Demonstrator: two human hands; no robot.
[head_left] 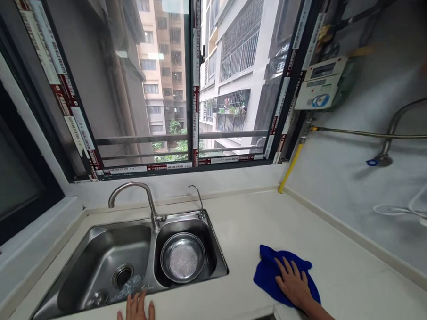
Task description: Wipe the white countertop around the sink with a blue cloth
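My right hand [293, 285] lies flat, fingers spread, on a blue cloth [268, 271] that rests on the pale countertop [259, 224] to the right of the sink. My left hand [136, 315] rests open on the counter's front edge, fingers pointing at the steel double sink [96, 231]. Neither hand grips anything.
A round steel strainer bowl [183, 257] sits in the sink's right basin. A curved tap [130, 188] and a thin small tap [197, 191] stand behind the basins. Behind is a large window [182, 86]. On the right wall are a gas meter [319, 84], a yellow pipe [291, 168] and a hose [375, 135].
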